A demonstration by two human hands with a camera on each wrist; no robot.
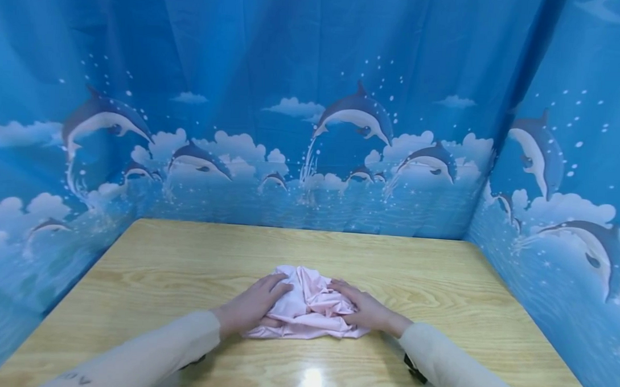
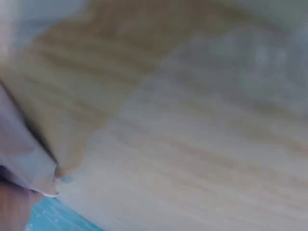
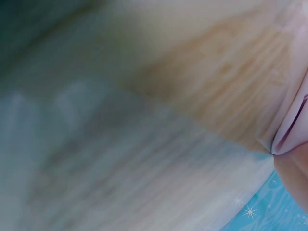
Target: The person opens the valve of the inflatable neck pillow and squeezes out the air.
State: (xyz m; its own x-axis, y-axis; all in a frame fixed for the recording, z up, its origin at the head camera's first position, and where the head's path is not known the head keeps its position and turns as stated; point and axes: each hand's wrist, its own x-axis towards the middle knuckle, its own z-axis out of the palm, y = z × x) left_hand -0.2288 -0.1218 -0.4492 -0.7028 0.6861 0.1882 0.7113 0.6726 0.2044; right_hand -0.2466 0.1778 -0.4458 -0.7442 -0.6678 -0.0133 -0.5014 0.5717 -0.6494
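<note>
A crumpled pale pink cloth lies bunched on the wooden table; its folds hide whether it is a garment. From the left side, my left hand rests on it with spread, fairly straight fingers and the thumb low by the near edge. My right hand presses on the opposite side, its fingers reaching over the folds. At the left edge of the left wrist view, a piece of the cloth shows above a bit of the hand. Cloth also appears at the right edge of the right wrist view.
The wood-grain table stretches around the cloth. Blue curtains printed with dolphins and clouds hang behind it and along both sides. Light sleeves cover both forearms, and a dark band shows under the right one.
</note>
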